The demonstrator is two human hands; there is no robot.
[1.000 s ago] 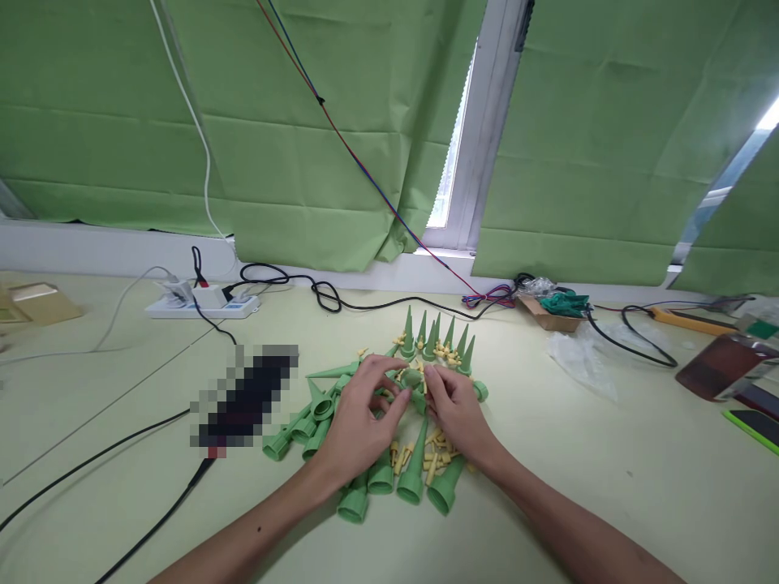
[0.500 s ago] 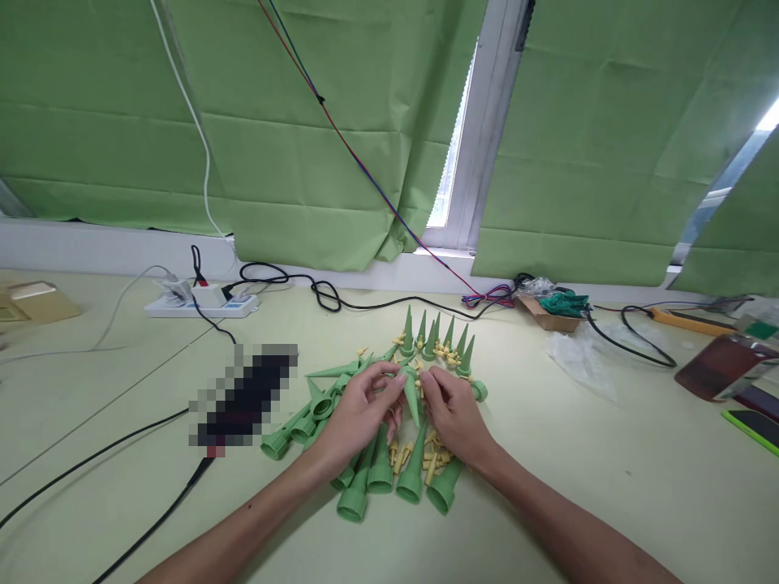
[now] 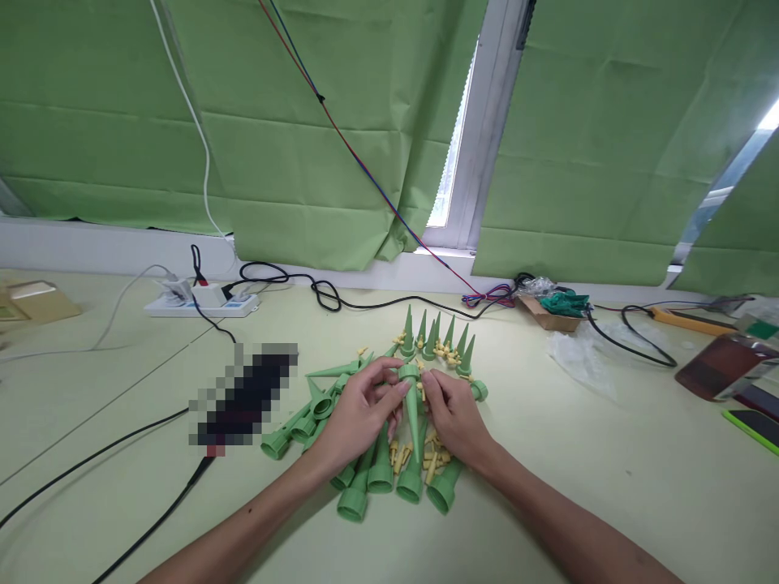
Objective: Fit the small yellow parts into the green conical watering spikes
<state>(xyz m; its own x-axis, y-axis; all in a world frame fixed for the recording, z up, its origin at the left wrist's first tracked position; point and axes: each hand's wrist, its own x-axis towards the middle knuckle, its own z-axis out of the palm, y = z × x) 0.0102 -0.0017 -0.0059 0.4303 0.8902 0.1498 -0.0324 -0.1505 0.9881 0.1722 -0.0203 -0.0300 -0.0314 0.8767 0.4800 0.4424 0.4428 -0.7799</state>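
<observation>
A: Where's the cone that's being worked on?

B: The green cone (image 3: 413, 414) is up in front of the pile, collar on top and spike pointing down. The left hand (image 3: 365, 405) has its collar between thumb and fingers, closed only as far as the collar's width.

A: And the right?

B: The right hand (image 3: 455, 410) is just beside it, thumb and forefinger pinched nearly together on a small yellow fitting (image 3: 422, 391).

A: What about the other cones?

B: Some stand point-up in a far cluster (image 3: 449, 332), with loose yellow pieces (image 3: 447, 354) around their bases. More lie heaped by the left hand. Along the near side, lying cones (image 3: 410, 487) turn their hollow sockets toward the person, and more yellow parts (image 3: 432, 469) lie between two of them.

A: Any proper containers?

B: A low cardboard box (image 3: 551, 319) sits near the wall. A crumpled dark-green bundle (image 3: 565, 304) fills its top, with clear plastic (image 3: 539, 286) beside that; how deep either goes, I can't tell. At far right, a clear bottle (image 3: 721, 369) holds something reddish-brown.
</observation>
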